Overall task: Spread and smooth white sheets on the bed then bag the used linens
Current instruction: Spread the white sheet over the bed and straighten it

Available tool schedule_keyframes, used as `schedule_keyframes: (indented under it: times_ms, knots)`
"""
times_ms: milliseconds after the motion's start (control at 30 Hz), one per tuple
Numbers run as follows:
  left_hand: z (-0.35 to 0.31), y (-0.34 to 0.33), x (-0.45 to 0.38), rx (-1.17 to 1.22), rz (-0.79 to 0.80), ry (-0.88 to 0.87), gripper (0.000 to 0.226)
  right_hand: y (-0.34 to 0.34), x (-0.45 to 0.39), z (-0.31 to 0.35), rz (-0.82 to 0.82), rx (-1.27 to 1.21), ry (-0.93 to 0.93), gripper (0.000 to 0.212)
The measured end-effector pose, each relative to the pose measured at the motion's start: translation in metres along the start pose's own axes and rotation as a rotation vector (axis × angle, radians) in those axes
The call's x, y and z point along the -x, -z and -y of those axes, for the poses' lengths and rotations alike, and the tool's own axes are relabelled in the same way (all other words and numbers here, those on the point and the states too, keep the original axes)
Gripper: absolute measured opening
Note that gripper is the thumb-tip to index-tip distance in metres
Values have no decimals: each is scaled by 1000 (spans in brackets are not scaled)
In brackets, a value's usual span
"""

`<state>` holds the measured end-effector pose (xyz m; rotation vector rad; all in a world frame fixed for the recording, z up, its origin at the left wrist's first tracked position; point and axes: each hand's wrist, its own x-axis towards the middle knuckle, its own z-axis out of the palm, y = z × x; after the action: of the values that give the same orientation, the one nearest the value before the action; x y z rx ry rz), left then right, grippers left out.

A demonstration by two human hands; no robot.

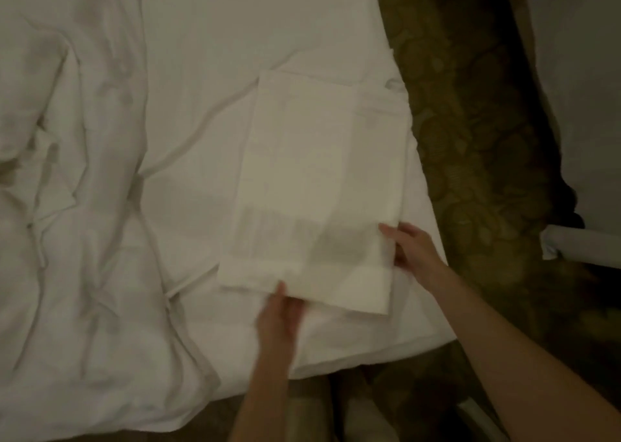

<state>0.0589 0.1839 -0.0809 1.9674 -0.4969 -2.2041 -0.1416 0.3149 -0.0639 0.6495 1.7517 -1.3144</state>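
Linen fills the view, pale and dim. At the far left a crumpled white sheet (77,179) lies in long ridges and folds over the bed (208,31), spilling down past its near edge. Next to it the mattress cover lies flatter, crossed by a few shallow creases. Right of centre, near the bed's right-hand edge, sits a folded white sheet (312,186), a neat oblong stack lying flat on the cover with its long side running away from the viewer.

The left hand (280,310) meets the stack's near short edge; the thumb lies on top of the cloth and the other fingers go under it, so it pinches that edge, though blur softens the detail. The right hand (408,245) grips the near right corner, its thumb on top and the fingers tucked beneath the fabric, out of sight.

Further right a dark patterned carpet (477,146) runs alongside the bed. At the far right edge stands a pale piece of furniture (581,89), too dim to identify.
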Motion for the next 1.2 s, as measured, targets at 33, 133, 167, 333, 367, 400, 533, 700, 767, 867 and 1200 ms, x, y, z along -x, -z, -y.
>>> schedule_keyframes:
  times_ms: [33,133,167,333,367,400,533,700,767,867,1200]
  knots:
    - [-21,9,-10,67,-27,-49,31,1,7,-14,29,1,-20,35]
    - [-76,25,-24,74,-115,-220,18,-6,31,-51,82,20,-49,35]
    - [-85,26,-22,27,-132,-249,12,-10,36,-57,86,20,-33,36]
    - [-66,42,1,-265,-142,-192,19,7,40,-55,-34,91,93,43]
    - [-56,47,5,-323,-127,-153,13,16,42,-55,-48,126,105,46]
    - [-46,51,10,-390,-118,-116,13,25,44,-58,-50,164,111,48]
    - [-39,54,11,-631,-121,-115,34,50,45,-65,-2,318,77,52]
    - [-66,17,3,-836,-46,-279,29,49,33,-43,-1,297,70,35]
    - [-71,4,1,-907,-59,-341,32,50,29,-37,-78,258,140,19]
    - [-70,7,5,-965,-24,-233,36,55,34,-40,-109,268,180,20]
    - [-78,13,1,-966,-31,-247,32,30,36,-39,-360,530,467,51]
